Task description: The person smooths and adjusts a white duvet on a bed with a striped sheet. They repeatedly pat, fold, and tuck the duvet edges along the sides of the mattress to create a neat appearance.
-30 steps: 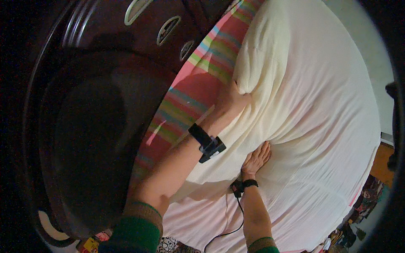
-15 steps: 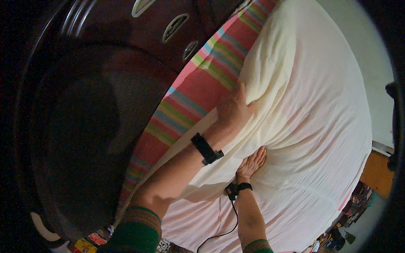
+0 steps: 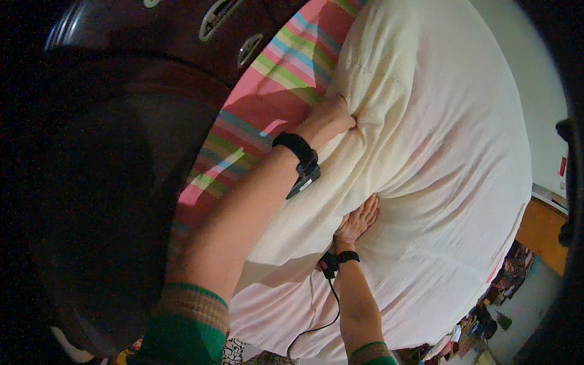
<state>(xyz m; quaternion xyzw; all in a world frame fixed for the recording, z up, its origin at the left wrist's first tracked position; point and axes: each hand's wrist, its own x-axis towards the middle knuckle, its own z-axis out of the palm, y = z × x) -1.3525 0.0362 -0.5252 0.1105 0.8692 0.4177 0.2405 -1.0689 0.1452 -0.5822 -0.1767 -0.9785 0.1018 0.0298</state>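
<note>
A thick quilt (image 3: 450, 152), cream along its near-left fold and pale pink beyond, lies bulging across the bed. My left hand (image 3: 330, 120) is closed on the quilt's cream edge, its fingertips sunk out of sight in the cloth. Lower and to the right, my right hand (image 3: 358, 222) presses flat on the quilt with fingers stretched out, and creases fan away from it. Under the quilt's left edge shows a pink sheet (image 3: 252, 97) with green and blue stripes.
Dark glossy furniture (image 3: 201, 73) with oval metal-rimmed fittings stands along the left. A pale wall (image 3: 517, 67) rises at the right. Piled clutter (image 3: 511, 274) lies beyond the bed's lower right side. A black cable (image 3: 337, 304) runs from my right wrist band.
My left hand has moved slightly up and left and closed on the quilt's edge. My right hand stays flat on the quilt. The whole view has shifted a little.
</note>
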